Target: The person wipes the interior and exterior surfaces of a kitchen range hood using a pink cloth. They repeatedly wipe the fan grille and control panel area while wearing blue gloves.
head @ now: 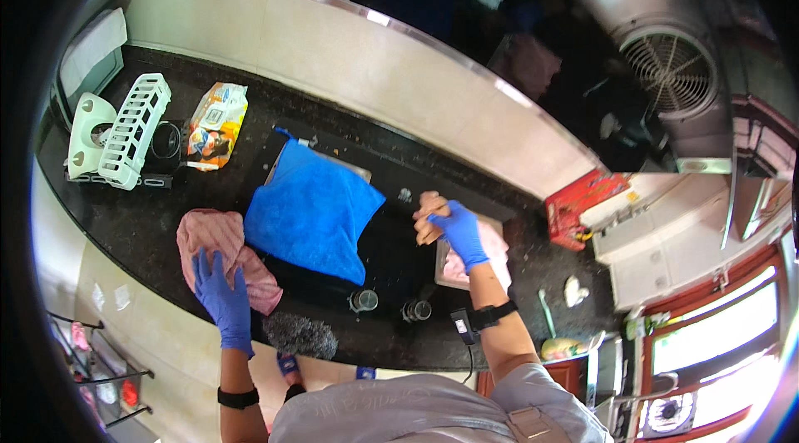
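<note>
My left hand (223, 296), in a blue glove, rests with spread fingers on a crumpled pink cloth (215, 234) at the counter's left front. My right hand (459, 231), gloved too, holds a bunched light-brown item (429, 218), perhaps a sponge or cloth, above the black hob. A blue microfibre cloth (312, 206) lies between the hands, spread over a flat piece whose edge shows behind it. Beneath my right hand and forearm, a pale pink cloth (493, 253) lies on a metal-edged plate. A grey, shaggy scrubber or duster (301, 335) sits at the front edge.
Two hob knobs (363, 300) stand near the front. A wipes packet (218, 125) and white plastic rack (134, 131) are at the left back. The range hood (499, 37) overhangs the back right. A red box (583, 199) and a green-handled brush (547, 313) are at right.
</note>
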Action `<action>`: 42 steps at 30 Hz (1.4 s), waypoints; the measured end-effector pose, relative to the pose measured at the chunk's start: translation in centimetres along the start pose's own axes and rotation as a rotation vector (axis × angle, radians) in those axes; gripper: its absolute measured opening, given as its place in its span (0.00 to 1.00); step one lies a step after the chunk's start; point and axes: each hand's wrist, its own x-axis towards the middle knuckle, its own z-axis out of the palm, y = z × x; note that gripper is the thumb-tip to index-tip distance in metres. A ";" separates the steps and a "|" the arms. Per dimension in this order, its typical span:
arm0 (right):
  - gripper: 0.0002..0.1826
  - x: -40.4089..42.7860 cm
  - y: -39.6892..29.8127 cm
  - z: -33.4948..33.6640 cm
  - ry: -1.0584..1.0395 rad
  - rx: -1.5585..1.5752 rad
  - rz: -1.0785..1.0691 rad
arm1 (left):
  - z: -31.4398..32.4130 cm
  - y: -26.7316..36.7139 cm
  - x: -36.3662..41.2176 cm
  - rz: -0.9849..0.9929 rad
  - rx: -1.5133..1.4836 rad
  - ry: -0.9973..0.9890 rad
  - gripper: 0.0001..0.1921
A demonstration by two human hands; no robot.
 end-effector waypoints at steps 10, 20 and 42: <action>0.19 10.6 -19.7 -14.5 0.760 -0.125 -0.528 | 2.4 -2.0 -1.1 0.074 -0.010 0.032 0.33; 0.15 16.5 -29.9 -23.6 0.982 -1.013 -0.981 | 2.1 -2.1 -1.0 0.068 0.021 0.050 0.34; 0.19 15.2 -25.5 -34.7 1.017 -0.859 -0.564 | 2.4 -1.8 -0.6 0.056 0.136 -0.020 0.32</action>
